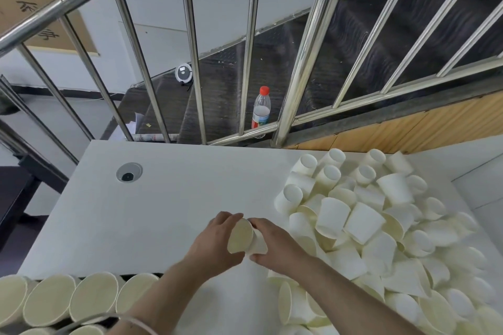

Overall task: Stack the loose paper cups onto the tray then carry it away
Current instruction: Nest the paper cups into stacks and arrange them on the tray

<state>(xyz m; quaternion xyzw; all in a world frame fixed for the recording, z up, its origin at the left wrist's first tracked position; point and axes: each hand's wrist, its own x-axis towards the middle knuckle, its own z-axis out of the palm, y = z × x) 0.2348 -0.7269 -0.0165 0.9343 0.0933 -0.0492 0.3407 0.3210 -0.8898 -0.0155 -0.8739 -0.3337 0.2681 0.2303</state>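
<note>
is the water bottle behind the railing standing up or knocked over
Upright: the water bottle stands behind the railing, red cap on top.

Brushed characters on the hanging scroll (40, 3), too cropped to read; bottle label (260, 118) illegible.

Over the white table (163, 198), the left hand (215, 242) and right hand (275, 242) together grip a paper cup (245, 236) tipped on its side, its mouth turned toward the left hand, fingers curled round it from both sides. A large heap of loose paper cups (381, 226) covers the table's right side up to its far edge, and a row of stacked cups (81, 299) lies along the near left edge. A round grommet hole (129, 172) sits near the far left corner, and beyond the far edge stand a steel railing (190, 49) and a red-capped plastic bottle (261, 109).
</note>
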